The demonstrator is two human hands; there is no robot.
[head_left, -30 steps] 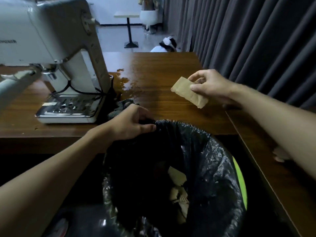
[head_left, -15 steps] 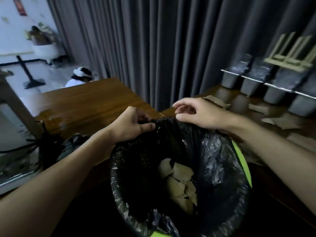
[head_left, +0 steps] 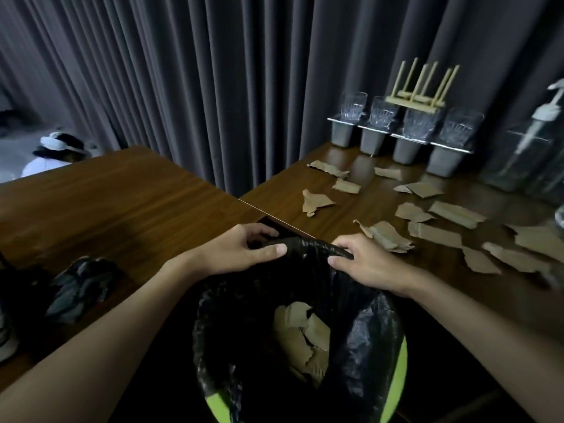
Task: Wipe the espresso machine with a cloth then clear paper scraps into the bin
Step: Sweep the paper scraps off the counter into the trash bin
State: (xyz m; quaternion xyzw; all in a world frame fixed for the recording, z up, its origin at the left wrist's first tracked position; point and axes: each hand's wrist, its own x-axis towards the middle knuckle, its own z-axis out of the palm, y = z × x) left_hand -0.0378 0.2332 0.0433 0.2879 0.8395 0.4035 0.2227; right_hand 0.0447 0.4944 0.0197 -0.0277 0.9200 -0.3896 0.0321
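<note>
A green bin lined with a black bag stands below the table corner, with several brown paper scraps lying inside. My left hand grips the far rim of the bag. My right hand grips the same rim just to the right. Several more torn brown paper scraps lie scattered on the right wooden table. A dark crumpled cloth sits on the left table. The espresso machine is out of view.
Grey cups holding glasses line the back of the right table, with a small wooden rack on top. A clear pump bottle stands at far right. Grey curtains hang behind. A person's head shows beyond the left table.
My right hand dropped the paper scrap into the bin and took hold of the bag rim. My view swung right, away from the espresso machine, toward the scraps on the right table.
</note>
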